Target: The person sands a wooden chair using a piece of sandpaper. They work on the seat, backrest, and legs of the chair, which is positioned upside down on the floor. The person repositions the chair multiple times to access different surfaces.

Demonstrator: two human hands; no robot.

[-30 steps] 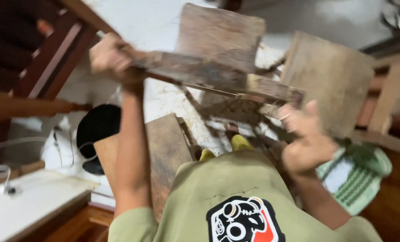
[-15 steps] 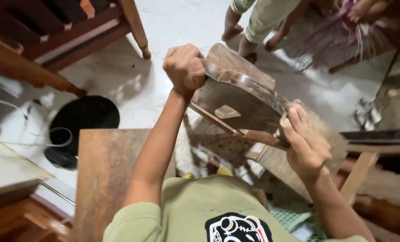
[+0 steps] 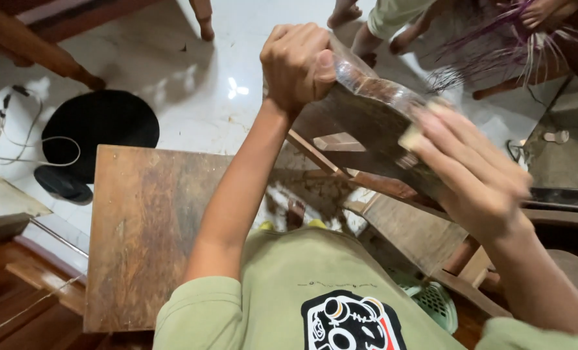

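Note:
My left hand [image 3: 295, 61] is clenched around the upper end of a worn wooden board [image 3: 360, 139], which I hold up in front of my chest. A strip of clear plastic [image 3: 379, 87] runs along the board's top edge. My right hand [image 3: 473, 172] lies over the board's lower right end, with the fingers stretched across its edge and blurred. A small pale piece [image 3: 411, 136] shows at the fingertips; I cannot tell what it is. A short wooden block [image 3: 337, 141] is fixed to the board's face.
A brown wooden tabletop [image 3: 146, 220] lies below my left arm. On the white floor sit a black round object [image 3: 97, 126] and a white cable [image 3: 16, 129]. Another person's feet [image 3: 366, 26] and purple strands [image 3: 490, 39] are at the top. A green basket [image 3: 435, 301] sits at the lower right.
The board has swung closer and tilted down to the right. My right hand moved from its far end up onto its edge. The view dropped towards the floor and tabletop.

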